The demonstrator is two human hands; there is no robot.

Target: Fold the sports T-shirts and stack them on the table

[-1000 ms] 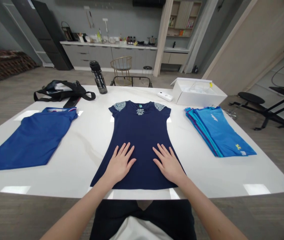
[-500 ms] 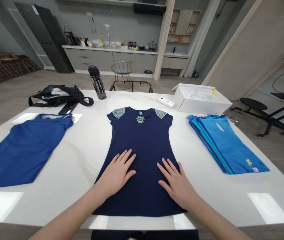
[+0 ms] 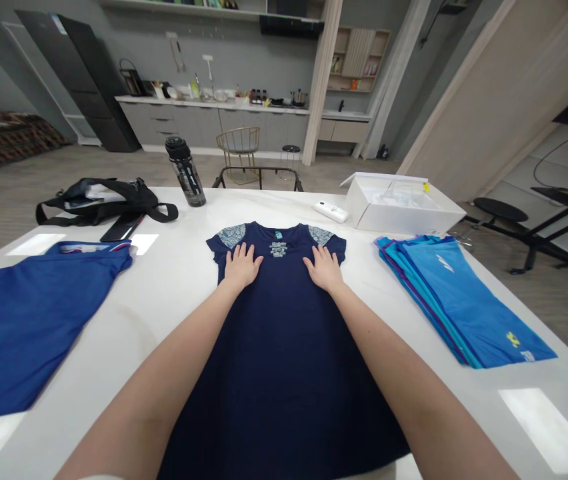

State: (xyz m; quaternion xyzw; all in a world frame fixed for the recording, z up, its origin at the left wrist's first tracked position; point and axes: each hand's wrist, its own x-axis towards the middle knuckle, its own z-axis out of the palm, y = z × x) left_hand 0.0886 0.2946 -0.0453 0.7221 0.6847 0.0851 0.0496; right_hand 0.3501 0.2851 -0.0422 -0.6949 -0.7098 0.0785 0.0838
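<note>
A navy T-shirt (image 3: pixel 284 353) with patterned shoulder patches lies spread face up on the white table (image 3: pixel 149 293), its collar at the far end. On the upper chest, below the left patterned patch, my left hand (image 3: pixel 241 268) rests flat with its fingers spread. My right hand (image 3: pixel 325 268) lies flat below the other patch, fingers apart. Both palms touch the cloth and neither grips it. Between them shows the patterned trim at the neckline. My forearms cross over the shirt's sides and hide parts of its edges.
Left on the table lie a blue garment (image 3: pixel 49 313), a black bag (image 3: pixel 99 200) and a phone (image 3: pixel 120 227). A dark bottle (image 3: pixel 185 175) stands behind. To the right are folded bright-blue clothes (image 3: pixel 464 300), an open white box (image 3: pixel 404 207) and a small white device (image 3: pixel 331 212).
Both hands have slid from the shirt's lower middle up to its chest, just below the shoulders. The view has shifted slightly, and the shirt's hem now sits nearer the bottom edge.
</note>
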